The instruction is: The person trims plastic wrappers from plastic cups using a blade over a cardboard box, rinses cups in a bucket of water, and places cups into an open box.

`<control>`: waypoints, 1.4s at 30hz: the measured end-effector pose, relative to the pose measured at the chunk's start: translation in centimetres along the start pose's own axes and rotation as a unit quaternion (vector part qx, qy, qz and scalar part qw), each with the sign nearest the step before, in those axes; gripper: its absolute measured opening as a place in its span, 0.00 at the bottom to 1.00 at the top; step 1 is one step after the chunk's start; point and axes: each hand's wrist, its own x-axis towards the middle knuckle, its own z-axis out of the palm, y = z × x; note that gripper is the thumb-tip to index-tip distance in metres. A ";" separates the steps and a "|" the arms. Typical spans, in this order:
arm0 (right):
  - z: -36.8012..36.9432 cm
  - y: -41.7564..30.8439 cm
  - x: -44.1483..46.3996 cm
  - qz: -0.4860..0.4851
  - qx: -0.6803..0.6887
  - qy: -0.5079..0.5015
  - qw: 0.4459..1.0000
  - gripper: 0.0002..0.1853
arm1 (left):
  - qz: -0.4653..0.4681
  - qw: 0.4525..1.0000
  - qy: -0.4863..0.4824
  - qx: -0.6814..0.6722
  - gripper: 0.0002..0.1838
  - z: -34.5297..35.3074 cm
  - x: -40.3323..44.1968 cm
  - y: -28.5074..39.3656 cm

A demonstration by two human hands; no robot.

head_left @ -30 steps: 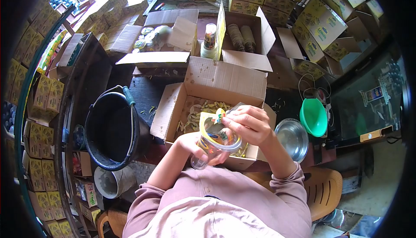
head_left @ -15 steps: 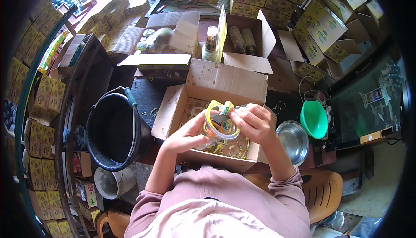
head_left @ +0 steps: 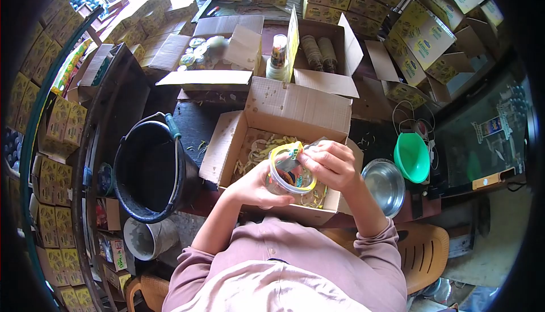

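A clear plastic cup (head_left: 284, 182) with a yellow strip along its rim is wrapped by my left hand (head_left: 258, 188), with the thumb on the near side. At the right side of the rim, my right hand (head_left: 329, 163) has its fingers pinched on a yellow strip (head_left: 294, 148) and a thin dark piece that I cannot make out clearly. Both hands are over the near part of an open cardboard box (head_left: 298, 107). Thin yellow scraps (head_left: 258, 147) lie on the bottom of this box.
A black bucket (head_left: 149, 170) stands left, a metal bowl (head_left: 384, 184) and green bowl (head_left: 411, 157) right. Behind are a box of lidded cups (head_left: 198, 53), stacked cups (head_left: 277, 68) and a box with more stacks (head_left: 318, 51). A chair (head_left: 423, 252) is behind at right.
The cup has shifted away from my body and its opening has turned upward. My left hand has moved from beneath it to its left side. My right hand stays pinched at the rim.
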 end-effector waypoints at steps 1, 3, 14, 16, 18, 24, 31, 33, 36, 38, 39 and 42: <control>0.0 0.0 0.1 0.000 0.004 0.001 1.000 0.10 | -0.023 0.999 -0.016 -0.018 0.27 -0.2 -0.1 -0.1; 0.0 0.0 0.2 0.000 0.010 0.005 1.000 0.10 | -0.070 0.989 -0.105 -0.076 0.25 -0.6 0.1 0.0; 0.8 0.8 -0.1 0.139 0.042 0.105 0.984 0.11 | -0.075 0.920 -0.245 -0.295 0.26 -1.6 0.7 -2.1; 0.4 0.5 -0.3 0.232 0.027 0.110 0.966 0.13 | -0.080 0.926 -0.238 -0.283 0.26 -2.2 0.3 -2.0; 0.8 0.4 -1.0 0.332 0.088 0.051 0.938 0.16 | -0.064 0.932 -0.243 -0.262 0.26 -2.5 0.1 -1.8; 3.4 -0.6 -7.0 0.380 0.025 -0.369 0.848 0.31 | 0.067 0.991 -0.118 0.017 0.29 -2.5 -0.4 1.4; 2.3 -0.8 -7.3 0.453 0.114 -0.242 0.851 0.26 | 0.097 0.989 -0.035 0.110 0.30 -2.7 -0.9 0.8; 1.7 -1.2 -6.4 0.501 0.145 -0.151 0.840 0.20 | 0.108 0.987 -0.006 0.122 0.30 -2.4 -0.9 1.0; 0.9 -1.9 -4.6 0.537 0.142 -0.042 0.831 0.14 | 0.142 0.980 0.027 0.137 0.31 -2.2 -0.7 1.1; 0.4 -2.0 -4.2 0.519 0.133 0.002 0.845 0.12 | 0.150 0.981 0.048 0.116 0.34 -2.0 -1.0 0.4; 0.2 -2.1 -4.2 0.509 0.128 0.025 0.851 0.12 | 0.150 0.982 0.082 0.083 0.34 -1.9 -1.2 -0.4; 0.2 -2.4 -3.2 0.493 0.164 0.130 0.845 0.09 | 0.180 0.966 0.168 0.081 0.37 -1.4 -1.1 -1.7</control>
